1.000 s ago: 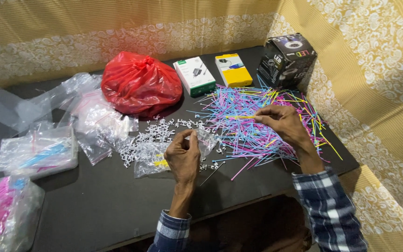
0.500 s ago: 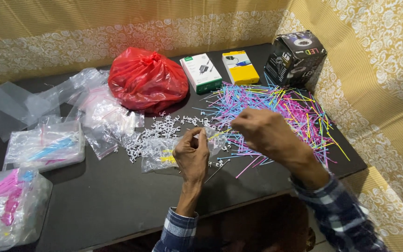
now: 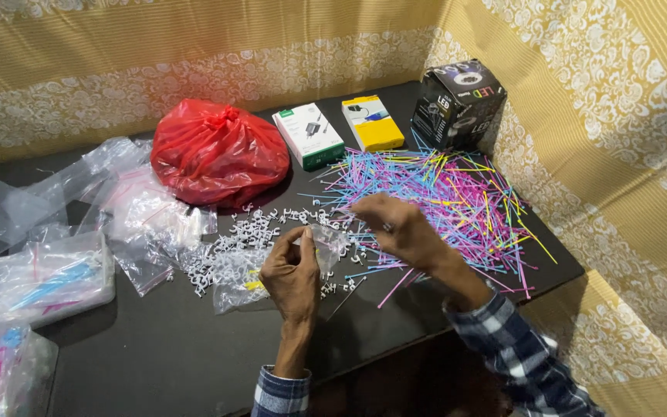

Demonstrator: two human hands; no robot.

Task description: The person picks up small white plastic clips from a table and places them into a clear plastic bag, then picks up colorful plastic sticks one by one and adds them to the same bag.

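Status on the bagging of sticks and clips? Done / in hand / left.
Done: filled clear bags lie at the table's left. In hand: left hand holds a small clear bag; right hand is at its mouth. Left: a large pile of coloured sticks and scattered white clips remain loose.

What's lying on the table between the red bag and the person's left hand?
In the head view, small white clips are scattered on the black table between the red bag and the left hand.
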